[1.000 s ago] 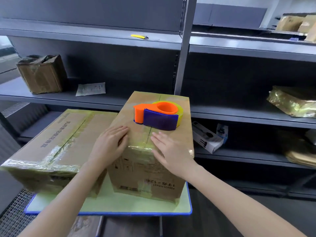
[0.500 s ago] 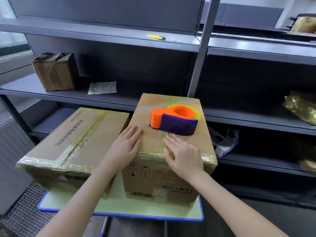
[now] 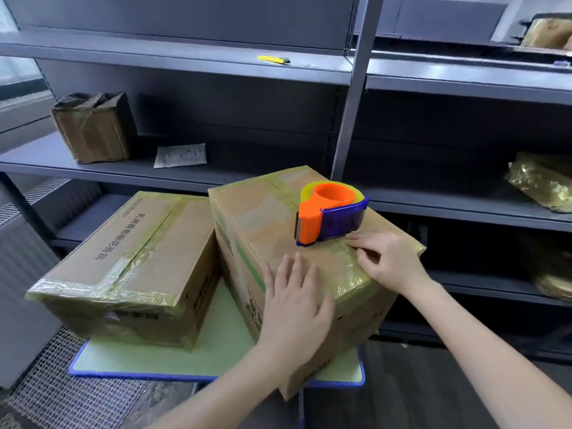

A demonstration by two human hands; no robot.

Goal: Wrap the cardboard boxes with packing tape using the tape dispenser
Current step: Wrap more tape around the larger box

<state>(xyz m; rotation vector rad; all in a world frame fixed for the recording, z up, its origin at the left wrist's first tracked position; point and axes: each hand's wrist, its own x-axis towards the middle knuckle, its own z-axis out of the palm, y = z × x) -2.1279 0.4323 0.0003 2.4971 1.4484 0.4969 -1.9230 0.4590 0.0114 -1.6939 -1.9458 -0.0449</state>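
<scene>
Since the earlier frames, the taller cardboard box [image 3: 263, 218] had been turned on the surface [image 3: 216, 351], so that a corner rather than a flat face pointed toward the person; both hands had shifted with it. Left hand [image 3: 294, 301] lay flat, fingers straight, across the near top edge of this box, grasping nothing. Right hand [image 3: 390, 261] rested on the right part of the taped top, fingers bent with their tips on the tape (whether they pinched a loose edge could not be told). Tape dispenser [image 3: 328, 215] lay on its side on the box top, roll opening upward, just beyond the right hand's fingertips and farther back and to the right of the left hand. Its long axis ran roughly left to right, orange cutter end pointing left, blue guard and yellow roll toward the right. Second cardboard box [image 3: 139, 243], lower and taped along its seams, stood just beside the first on the left, before grey shelving [image 3: 349, 119].
</scene>
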